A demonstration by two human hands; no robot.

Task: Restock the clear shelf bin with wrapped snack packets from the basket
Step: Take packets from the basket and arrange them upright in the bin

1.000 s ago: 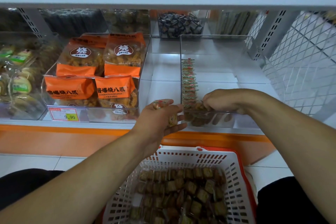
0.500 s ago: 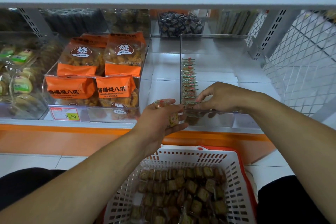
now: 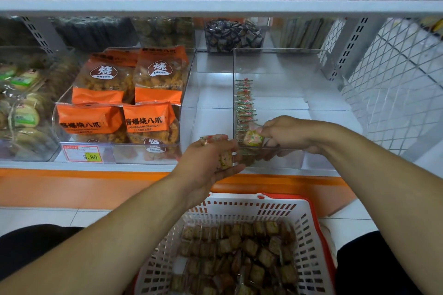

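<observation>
Head view: at frame centre the right hand (image 3: 285, 136) pinches a snack packet (image 3: 253, 138) over the clear shelf bin (image 3: 282, 55), beside the standing row (image 3: 244, 105). The left hand (image 3: 211, 158) grips spare packets (image 3: 225, 159) above the basket (image 3: 309, 218). A careless nudge could topple that row.

White metal shelf (image 3: 215, 7) with orange trim (image 3: 72, 182), white tile floor (image 3: 48, 215), wire mesh panel (image 3: 395, 91) at right, dim light.
</observation>
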